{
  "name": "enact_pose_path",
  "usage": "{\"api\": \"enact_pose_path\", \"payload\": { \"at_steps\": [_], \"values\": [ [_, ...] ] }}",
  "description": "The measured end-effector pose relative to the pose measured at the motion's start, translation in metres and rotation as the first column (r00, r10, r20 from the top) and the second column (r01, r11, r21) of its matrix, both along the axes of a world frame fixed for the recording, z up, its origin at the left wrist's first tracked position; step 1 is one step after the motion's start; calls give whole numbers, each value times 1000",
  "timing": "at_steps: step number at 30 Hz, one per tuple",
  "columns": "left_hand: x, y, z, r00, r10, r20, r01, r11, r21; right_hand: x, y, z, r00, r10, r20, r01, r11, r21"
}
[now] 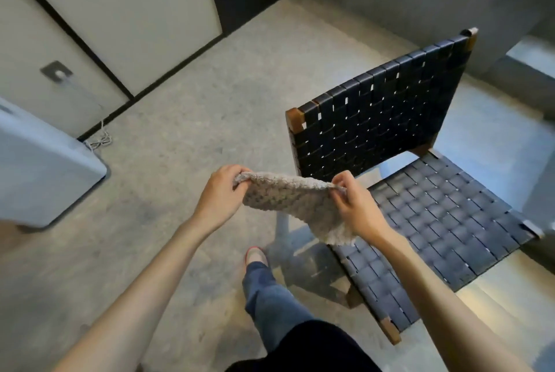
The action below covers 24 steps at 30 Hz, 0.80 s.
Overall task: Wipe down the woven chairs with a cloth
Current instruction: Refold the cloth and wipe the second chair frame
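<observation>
In the head view, the cloth (pixel 288 200) was stretched in the air between both hands, in front of the near side of the woven chair (pixel 384 119). The left hand (pixel 220 194) pinched one top corner, its fingers (pixel 237 172) curled over the edge. The right hand (pixel 356 206) pinched the opposite corner in the same way. The rest of the cloth sagged in a loose fold, and its lower tip hung near the corner of the seat (pixel 435 221). Whether that tip touched the webbing could not be told.

The cloth looked thick, nubby and soft. It was probably light and limp, so it would drape rather than hold a shape. Bunching or folding it into one palm would likely give a firmer wiping pad than holding it by the corners.

The chair's dark straps were interlaced over a wooden frame, with small gaps showing light between them. The webbing would likely give a little under pressure, and the looped cloth could catch on strap edges. The wooden posts looked the best place to steady the chair.

The chair stood on a grey concrete floor (pixel 210 86). One jeans leg (pixel 264 296) and a shoe (pixel 255 254) showed just beside the chair frame.
</observation>
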State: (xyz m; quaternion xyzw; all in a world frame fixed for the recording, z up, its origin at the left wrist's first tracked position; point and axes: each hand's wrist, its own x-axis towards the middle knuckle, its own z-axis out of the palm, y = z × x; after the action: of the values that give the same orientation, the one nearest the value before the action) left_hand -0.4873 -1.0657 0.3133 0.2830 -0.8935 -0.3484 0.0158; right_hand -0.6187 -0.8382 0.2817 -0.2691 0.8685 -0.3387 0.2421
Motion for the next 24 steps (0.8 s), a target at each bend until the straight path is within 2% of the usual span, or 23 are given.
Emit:
{"api": "enact_pose_path", "payload": {
  "at_steps": [6,10,15,19,21,24],
  "values": [
    [-66,-78,12,994,-106,-31,108,991,78,-38,-72,16,978,-211,4,211,977,17],
    [-100,-103,6,993,-114,-34,118,974,195,-51,-86,20,952,-305,42,302,952,57],
    [-145,-124,-12,963,-268,-40,270,942,197,-52,-91,19,916,-398,46,394,917,65],
    [-176,-140,-30,939,-344,-9,333,901,280,-48,-107,9,853,-520,43,515,853,87],
    [-189,-150,-46,928,-372,-16,366,901,233,-47,-121,4,820,-572,30,567,818,99],
    [-207,-164,-72,951,-306,34,305,952,41,-51,-141,-8,766,-641,-50,642,760,104]
  ]
}}
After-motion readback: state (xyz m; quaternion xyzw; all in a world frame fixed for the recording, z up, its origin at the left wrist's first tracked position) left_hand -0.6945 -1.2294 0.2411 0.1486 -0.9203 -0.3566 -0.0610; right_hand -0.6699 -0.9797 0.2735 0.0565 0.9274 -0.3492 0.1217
